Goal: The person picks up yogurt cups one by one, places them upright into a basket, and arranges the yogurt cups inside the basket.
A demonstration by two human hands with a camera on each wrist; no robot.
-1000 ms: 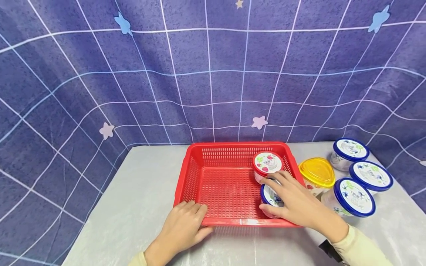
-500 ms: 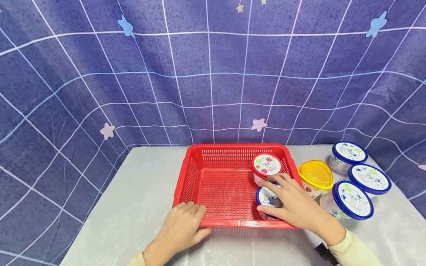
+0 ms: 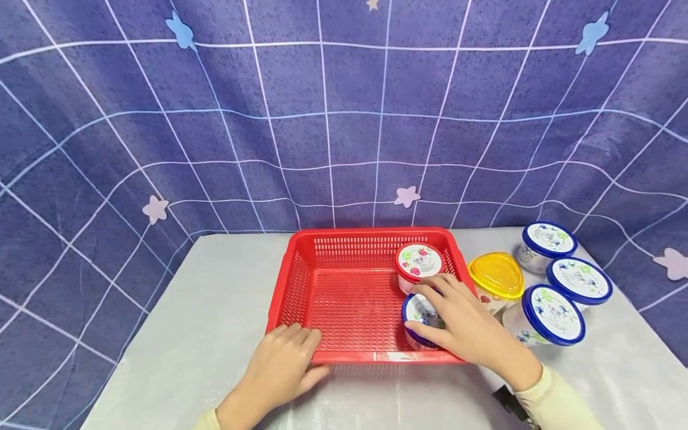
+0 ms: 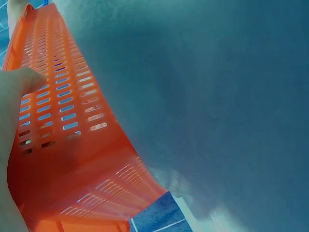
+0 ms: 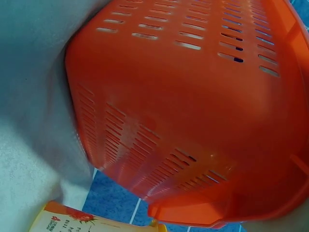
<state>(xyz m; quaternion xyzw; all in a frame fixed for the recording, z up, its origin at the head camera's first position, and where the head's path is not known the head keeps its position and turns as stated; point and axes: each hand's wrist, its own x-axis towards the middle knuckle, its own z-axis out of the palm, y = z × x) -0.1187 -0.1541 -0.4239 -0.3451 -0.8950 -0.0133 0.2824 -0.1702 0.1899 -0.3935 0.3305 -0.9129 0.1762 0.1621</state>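
A red perforated plastic basket (image 3: 355, 310) stands on the table, with two tubs along its right side. My left hand (image 3: 282, 361) grips its front left rim, fingers over the edge; in the left wrist view the thumb (image 4: 29, 79) lies against the holed outer wall. In the basket's front right corner, my right hand (image 3: 464, 328) holds a tub with a blue lid (image 3: 416, 307) from above, thumb across the lid and fingers at its far edge. Behind it sits a red-lidded tub with berries printed on top (image 3: 419, 261). The right wrist view shows mostly the basket's outer corner (image 5: 169, 106).
Right of the basket stands a yellow-lidded tub (image 3: 495, 276), its strawberry label (image 5: 87, 220) showing in the right wrist view. Several blue-lidded tubs (image 3: 556, 313) cluster beside it, the nearest tilted. A purple gridded curtain (image 3: 355, 143) hangs behind the pale table (image 3: 215, 298).
The blue-lidded tub in the basket has shifted slightly left and sits flatter, and the right thumb now lies over its lid. The left hand keeps its grip; the head view has turned slightly right.
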